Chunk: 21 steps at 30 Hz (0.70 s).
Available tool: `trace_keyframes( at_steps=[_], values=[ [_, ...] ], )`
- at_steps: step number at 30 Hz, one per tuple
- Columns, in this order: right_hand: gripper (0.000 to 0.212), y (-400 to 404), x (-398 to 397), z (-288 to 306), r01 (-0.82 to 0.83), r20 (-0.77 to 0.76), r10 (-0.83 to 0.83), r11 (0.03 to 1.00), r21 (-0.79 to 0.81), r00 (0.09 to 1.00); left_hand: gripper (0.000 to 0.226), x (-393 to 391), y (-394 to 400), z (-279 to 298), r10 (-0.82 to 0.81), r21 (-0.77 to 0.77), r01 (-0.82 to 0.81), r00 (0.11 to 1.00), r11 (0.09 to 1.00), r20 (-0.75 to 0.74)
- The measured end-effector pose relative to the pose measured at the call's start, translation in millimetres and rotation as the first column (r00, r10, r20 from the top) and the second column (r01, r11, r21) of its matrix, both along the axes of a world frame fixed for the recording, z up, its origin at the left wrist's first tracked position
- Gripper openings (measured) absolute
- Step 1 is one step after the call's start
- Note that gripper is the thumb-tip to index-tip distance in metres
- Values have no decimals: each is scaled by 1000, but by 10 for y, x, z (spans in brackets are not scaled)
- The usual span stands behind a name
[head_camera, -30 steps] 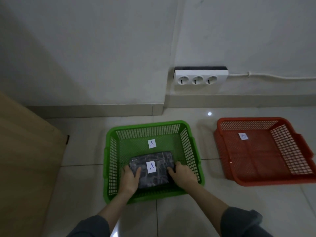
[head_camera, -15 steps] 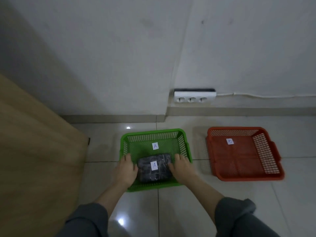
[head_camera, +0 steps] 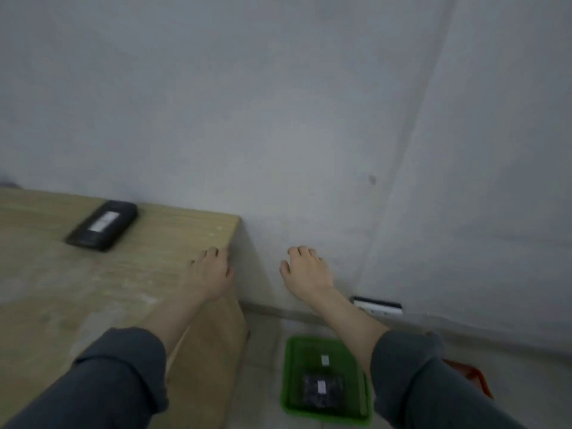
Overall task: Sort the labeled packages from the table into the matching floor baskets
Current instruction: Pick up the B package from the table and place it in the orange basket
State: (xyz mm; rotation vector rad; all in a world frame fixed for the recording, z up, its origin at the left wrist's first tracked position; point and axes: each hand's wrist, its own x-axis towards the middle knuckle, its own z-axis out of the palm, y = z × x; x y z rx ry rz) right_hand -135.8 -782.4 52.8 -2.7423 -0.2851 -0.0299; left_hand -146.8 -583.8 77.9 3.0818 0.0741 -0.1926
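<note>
Light: dim, flat, greyish
Blur: motion smear throughout; package (head_camera: 102,226) on tabletop (head_camera: 62,289) streaked, its label unreadable
Edges: wide-angle bending of wall lines

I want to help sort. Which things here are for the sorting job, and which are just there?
For the job:
dark package on the table
green basket holding a package
red basket
left hand, right hand, both empty

Just there:
power strip
wall
</note>
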Motion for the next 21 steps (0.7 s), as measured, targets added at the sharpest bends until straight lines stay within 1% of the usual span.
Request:
trace_keyframes(
  at_steps=[2, 4, 6, 8, 11, 13, 16, 19, 21],
  values=[
    [38, 303, 82, 463, -47, 53, 45, 998, 29, 998, 44, -47, 295, 536, 74, -12, -74, 996, 997, 49],
    [39, 654, 137, 854, -102, 96, 96, 993, 62, 991, 45, -143, 657, 954, 146, -28, -144, 983, 989, 115],
    [40, 1000, 147, 1170, -155, 129, 142, 983, 96, 981, 44, -221, 1029, 1223, 210, -26, -209, 963, 978, 169],
    [41, 1428, 114, 1398, -201, 161, 182, 973, 115, 970, 42, -358, 1445, 1394, 296, -89, -284, 937, 955, 187],
    [40, 1714, 116, 1456, -225, 183, 200, 967, 122, 963, 41, -395, 1703, 1425, 358, -146, -335, 914, 931, 188],
    [39, 2083, 136, 1435, -251, 186, 229, 963, 100, 955, 43, -414, 2052, 1421, 382, -137, -361, 904, 922, 190],
    [37, 2659, 238, 1325, -258, 177, 243, 964, 70, 954, 42, -331, 2625, 1313, 370, -133, -351, 914, 927, 168],
    [33, 3191, 405, 1118, -184, 112, 175, 980, 74, 978, 42, -175, 3158, 1181, 328, -105, -317, 937, 943, 119],
    [33, 3500, 492, 964, -113, 37, 110, 991, 73, 993, 42, -60, 3487, 1077, 289, -76, -284, 955, 956, 69]
  ],
)
